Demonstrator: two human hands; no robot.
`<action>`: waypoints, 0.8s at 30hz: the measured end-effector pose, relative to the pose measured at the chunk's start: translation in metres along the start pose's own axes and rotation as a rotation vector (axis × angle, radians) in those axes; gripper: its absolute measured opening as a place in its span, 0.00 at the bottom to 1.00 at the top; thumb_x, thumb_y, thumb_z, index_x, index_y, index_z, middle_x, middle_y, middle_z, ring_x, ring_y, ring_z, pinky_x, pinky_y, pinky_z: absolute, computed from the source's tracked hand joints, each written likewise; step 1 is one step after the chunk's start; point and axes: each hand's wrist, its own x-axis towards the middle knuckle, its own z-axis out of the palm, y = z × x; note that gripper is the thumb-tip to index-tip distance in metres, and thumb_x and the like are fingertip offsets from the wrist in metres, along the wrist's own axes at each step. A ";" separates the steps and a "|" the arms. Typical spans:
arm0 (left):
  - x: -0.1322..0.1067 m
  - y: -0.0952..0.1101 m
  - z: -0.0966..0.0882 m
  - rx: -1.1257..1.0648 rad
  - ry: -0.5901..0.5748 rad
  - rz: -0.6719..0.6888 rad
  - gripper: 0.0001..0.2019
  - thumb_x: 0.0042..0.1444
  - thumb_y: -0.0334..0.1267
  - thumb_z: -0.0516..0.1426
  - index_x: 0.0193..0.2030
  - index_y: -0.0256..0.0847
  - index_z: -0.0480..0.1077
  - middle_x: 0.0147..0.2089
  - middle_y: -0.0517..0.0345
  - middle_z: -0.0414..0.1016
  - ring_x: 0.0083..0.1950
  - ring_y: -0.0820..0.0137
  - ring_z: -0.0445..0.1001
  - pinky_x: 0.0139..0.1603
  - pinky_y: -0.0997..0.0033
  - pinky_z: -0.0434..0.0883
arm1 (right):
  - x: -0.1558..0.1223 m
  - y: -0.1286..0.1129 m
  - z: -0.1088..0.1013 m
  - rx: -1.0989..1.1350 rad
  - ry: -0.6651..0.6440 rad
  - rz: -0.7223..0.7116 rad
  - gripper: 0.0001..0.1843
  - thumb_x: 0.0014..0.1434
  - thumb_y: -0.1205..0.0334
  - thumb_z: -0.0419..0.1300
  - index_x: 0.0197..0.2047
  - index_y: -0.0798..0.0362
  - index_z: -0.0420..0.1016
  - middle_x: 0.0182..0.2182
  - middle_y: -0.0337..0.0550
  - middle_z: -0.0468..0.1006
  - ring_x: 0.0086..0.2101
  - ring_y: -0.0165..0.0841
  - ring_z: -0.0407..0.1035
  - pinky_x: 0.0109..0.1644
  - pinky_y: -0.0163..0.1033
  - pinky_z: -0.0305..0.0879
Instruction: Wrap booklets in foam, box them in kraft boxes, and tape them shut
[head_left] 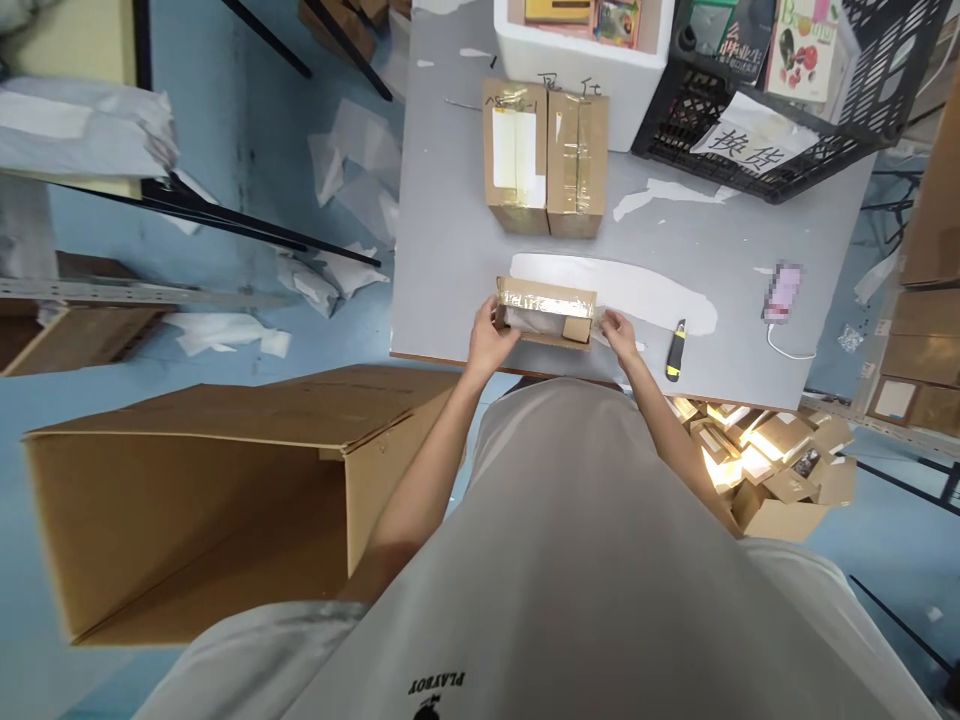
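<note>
Both hands — left [491, 338], right [619, 334] — grip a taped carton [545, 312].

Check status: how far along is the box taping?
Done: two taped cartons stand sealed farther up the table. In hand: left hand and right hand hold the ends of a small taped box. Left: possibly the pile of small boxes below the table's right edge; their state is unclear.
</note>
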 end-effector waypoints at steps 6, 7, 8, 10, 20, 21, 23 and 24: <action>-0.013 -0.001 0.003 -0.040 0.049 -0.018 0.44 0.54 0.32 0.67 0.79 0.40 0.60 0.79 0.35 0.68 0.79 0.49 0.72 0.83 0.47 0.68 | -0.029 -0.012 -0.012 -0.152 -0.067 -0.180 0.21 0.61 0.45 0.71 0.47 0.53 0.84 0.51 0.56 0.89 0.50 0.45 0.83 0.65 0.54 0.80; -0.014 0.000 0.003 -0.032 0.054 -0.011 0.42 0.55 0.32 0.66 0.77 0.40 0.61 0.78 0.36 0.70 0.78 0.50 0.73 0.82 0.48 0.68 | -0.032 -0.016 -0.010 -0.175 -0.062 -0.192 0.20 0.61 0.46 0.71 0.46 0.54 0.84 0.49 0.55 0.89 0.48 0.44 0.83 0.64 0.53 0.80; -0.016 0.000 0.002 -0.020 0.056 -0.005 0.39 0.55 0.32 0.66 0.75 0.41 0.62 0.77 0.36 0.70 0.78 0.51 0.73 0.82 0.49 0.69 | -0.034 -0.020 -0.007 -0.191 -0.052 -0.208 0.20 0.61 0.47 0.70 0.47 0.54 0.85 0.48 0.54 0.89 0.47 0.43 0.83 0.62 0.52 0.80; -0.018 0.000 0.002 0.013 0.052 0.007 0.35 0.57 0.31 0.64 0.72 0.42 0.63 0.76 0.38 0.70 0.78 0.53 0.72 0.82 0.49 0.69 | -0.033 -0.029 -0.001 -0.217 -0.032 -0.254 0.21 0.63 0.49 0.69 0.52 0.55 0.85 0.48 0.52 0.88 0.45 0.41 0.82 0.61 0.51 0.81; -0.026 -0.001 -0.006 0.159 -0.004 0.153 0.18 0.61 0.35 0.65 0.57 0.47 0.74 0.79 0.40 0.65 0.81 0.48 0.68 0.81 0.44 0.69 | 0.006 -0.078 0.017 -0.302 0.059 -0.452 0.26 0.72 0.44 0.63 0.63 0.54 0.82 0.52 0.53 0.87 0.51 0.42 0.81 0.65 0.49 0.78; -0.026 -0.001 -0.007 0.163 -0.013 0.157 0.18 0.62 0.35 0.65 0.58 0.47 0.76 0.79 0.41 0.65 0.80 0.48 0.69 0.81 0.44 0.69 | 0.014 -0.083 0.021 -0.311 0.077 -0.456 0.28 0.73 0.42 0.62 0.64 0.54 0.81 0.52 0.54 0.87 0.52 0.43 0.81 0.66 0.50 0.77; -0.024 -0.001 -0.009 0.171 -0.034 0.157 0.18 0.62 0.36 0.66 0.59 0.48 0.78 0.80 0.42 0.64 0.77 0.47 0.72 0.80 0.43 0.70 | 0.029 -0.094 0.029 -0.352 0.111 -0.436 0.31 0.75 0.41 0.59 0.70 0.54 0.75 0.53 0.54 0.88 0.54 0.46 0.81 0.67 0.52 0.76; -0.023 -0.001 -0.010 0.174 -0.045 0.157 0.18 0.62 0.37 0.66 0.59 0.47 0.79 0.81 0.42 0.64 0.76 0.46 0.73 0.80 0.43 0.70 | 0.036 -0.099 0.033 -0.387 0.120 -0.422 0.33 0.76 0.42 0.59 0.74 0.54 0.71 0.54 0.55 0.87 0.55 0.46 0.81 0.68 0.54 0.76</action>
